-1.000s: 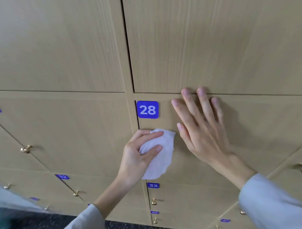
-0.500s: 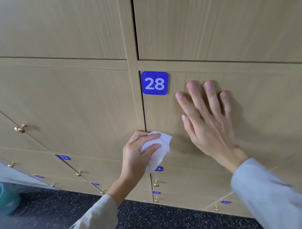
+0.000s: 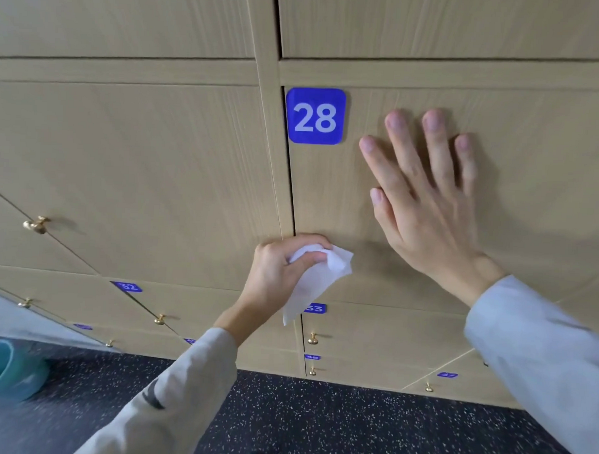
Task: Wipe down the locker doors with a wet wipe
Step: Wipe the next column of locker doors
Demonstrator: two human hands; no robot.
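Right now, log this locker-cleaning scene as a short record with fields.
setting: wall of light wooden lockers with blue number plates
door being worked: locker 28 door
number plate: 28 plate, top left of that door
left hand: grips the white wet wipe at the door's lower left edge
right hand: flat on the door, fingers spread
below: plate 33, partly behind the wipe
floor: dark speckled floor; teal bin at left

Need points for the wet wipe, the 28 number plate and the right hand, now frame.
wet wipe (image 3: 318,278): head view, on the white fold hanging below the fingers.
28 number plate (image 3: 315,116): head view, middle of the blue plate.
right hand (image 3: 427,211): head view, on the back of the hand.
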